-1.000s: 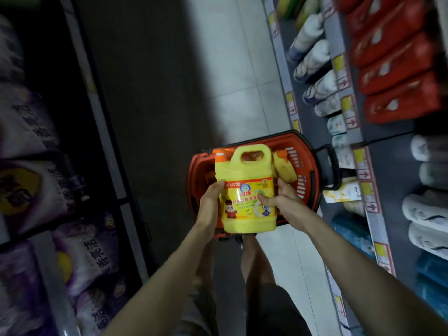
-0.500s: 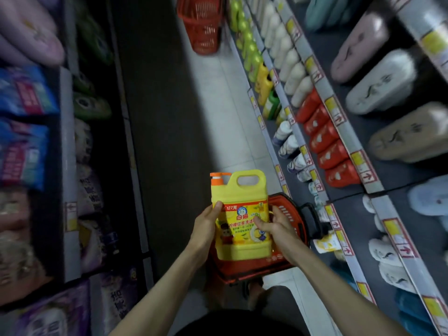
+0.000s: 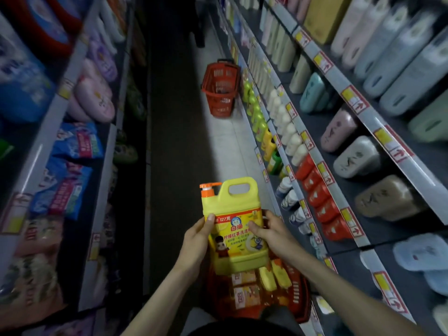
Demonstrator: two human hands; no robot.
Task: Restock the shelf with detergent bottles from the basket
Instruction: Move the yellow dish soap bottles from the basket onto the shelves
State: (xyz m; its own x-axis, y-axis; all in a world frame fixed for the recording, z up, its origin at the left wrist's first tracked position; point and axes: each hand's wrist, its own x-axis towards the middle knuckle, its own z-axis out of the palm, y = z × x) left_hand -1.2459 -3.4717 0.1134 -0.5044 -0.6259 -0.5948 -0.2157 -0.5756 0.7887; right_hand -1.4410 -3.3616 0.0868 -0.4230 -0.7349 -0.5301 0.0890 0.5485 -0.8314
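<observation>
A large yellow detergent bottle with an orange pump cap and a built-in handle is held upright in front of me. My left hand grips its left side, thumb on the label. My right hand grips the right side, fingers curled over the label. Below it the red basket sits on the floor with more yellow bottles lying inside. On the right shelf, low down, a row of yellow and green detergent bottles stands along the aisle.
A second red basket stands on the floor farther down the aisle against the right shelf. Red refill packs and white bottles fill the shelf above. Bagged goods line the left shelving. A pale tiled floor strip runs between.
The bottle has been lifted up out of the basket and higher above it. My view has tilted up, showing more of the aisle and the far basket.
</observation>
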